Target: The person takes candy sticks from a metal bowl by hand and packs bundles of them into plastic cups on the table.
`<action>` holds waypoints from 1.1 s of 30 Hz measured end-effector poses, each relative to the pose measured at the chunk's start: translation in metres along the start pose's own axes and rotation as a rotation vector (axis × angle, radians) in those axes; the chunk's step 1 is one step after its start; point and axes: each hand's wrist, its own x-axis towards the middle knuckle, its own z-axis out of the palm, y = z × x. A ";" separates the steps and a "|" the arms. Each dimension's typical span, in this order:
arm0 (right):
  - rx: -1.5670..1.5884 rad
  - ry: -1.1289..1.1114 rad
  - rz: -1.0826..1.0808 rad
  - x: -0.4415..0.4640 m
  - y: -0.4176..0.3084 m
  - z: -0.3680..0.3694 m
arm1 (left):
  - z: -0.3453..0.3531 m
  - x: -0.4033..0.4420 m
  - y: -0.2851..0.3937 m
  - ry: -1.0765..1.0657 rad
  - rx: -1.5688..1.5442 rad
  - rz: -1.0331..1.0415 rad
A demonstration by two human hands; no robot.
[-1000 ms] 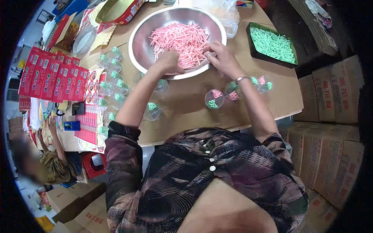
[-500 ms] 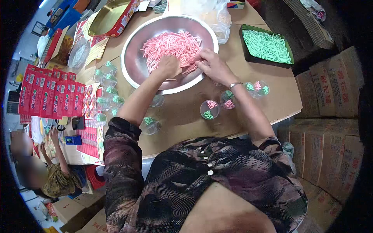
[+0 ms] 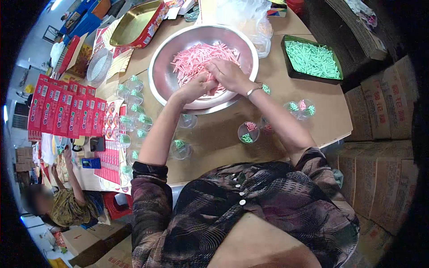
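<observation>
A wide metal bowl (image 3: 160, 85) holds a heap of short pink sticks (image 3: 196, 58). Over the near side of the heap, my left hand (image 3: 196, 87) is closed with its fingers curled around some of the sticks. My right hand (image 3: 230, 76), a bracelet at its wrist, meets it from the right, its fingers bent down onto sticks between the two hands. The fingertips are partly hidden. Close to the bowl's near rim stand clear round cups, one (image 3: 248, 132) with pink and green sticks and another (image 3: 180, 149) with green ones.
A black tray of green sticks (image 3: 313, 60) lies at the right. Several more cups with green sticks (image 3: 136, 109) stand at the left, beside stacked red packets (image 3: 67, 107). Cardboard boxes (image 3: 380, 174) fill the right side. Another person (image 3: 71, 203) works at the far left.
My right hand has moved left and come together with my left hand over the pink sticks. My left hand has turned toward it. The view has shifted slightly.
</observation>
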 end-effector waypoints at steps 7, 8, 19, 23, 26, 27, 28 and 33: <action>0.074 0.203 0.041 0.000 0.009 0.024 | 0.004 0.009 -0.003 -0.052 -0.183 -0.104; 0.162 0.202 0.115 -0.001 0.008 0.024 | 0.007 0.007 0.001 -0.036 -0.227 -0.099; 0.356 0.236 0.104 -0.005 -0.001 0.030 | 0.001 0.010 -0.007 0.039 -0.252 -0.096; 0.361 0.202 0.193 -0.004 0.003 0.030 | 0.007 0.008 -0.004 0.164 -0.240 -0.083; 0.333 0.180 0.272 -0.001 0.003 0.031 | 0.006 0.003 0.001 0.269 -0.214 -0.080; 0.293 0.186 0.238 -0.001 0.001 0.030 | 0.003 0.002 0.003 0.237 -0.204 -0.076; 0.253 0.190 0.204 -0.001 0.000 0.029 | 0.001 0.001 0.006 0.204 -0.196 -0.073; 0.279 0.317 0.079 -0.003 -0.002 0.034 | -0.007 -0.002 0.025 0.037 -0.169 -0.045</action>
